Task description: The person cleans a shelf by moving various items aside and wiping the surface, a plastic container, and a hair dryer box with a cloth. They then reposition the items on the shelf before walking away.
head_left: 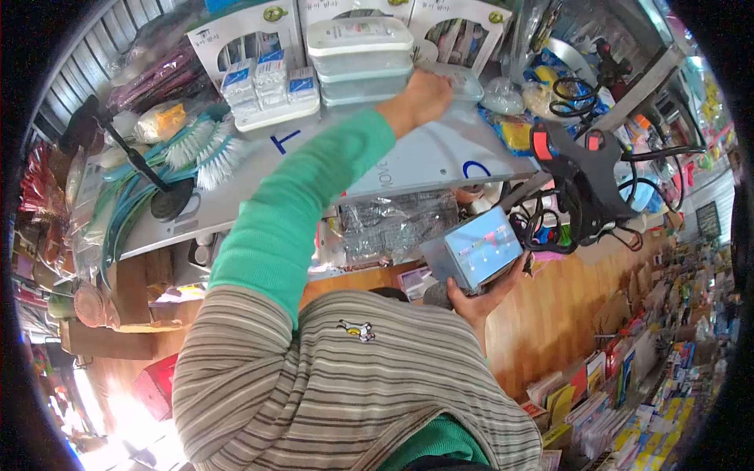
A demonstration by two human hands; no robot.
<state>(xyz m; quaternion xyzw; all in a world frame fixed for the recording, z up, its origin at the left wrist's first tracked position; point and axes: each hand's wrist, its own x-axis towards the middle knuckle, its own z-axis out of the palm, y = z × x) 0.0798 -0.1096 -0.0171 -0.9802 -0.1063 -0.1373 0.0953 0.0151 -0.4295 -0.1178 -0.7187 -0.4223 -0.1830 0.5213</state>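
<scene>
My left hand, in a green sleeve, reaches across to the grey shelf. Its fingers are curled in beside a clear plastic food container, and what they grip is hidden. Just left of that hand stands a stack of clear containers with white lids. Lower down, my right hand supports a light blue box from below, thumb on one side and fingers on the other. The box is tilted in front of the shelf edge.
White-handled scrubbing brushes lie at the shelf's left, near small blue-and-white packs. White display boxes line the back. A black strapped device juts out at the right. Stacked goods cover the floor's right side.
</scene>
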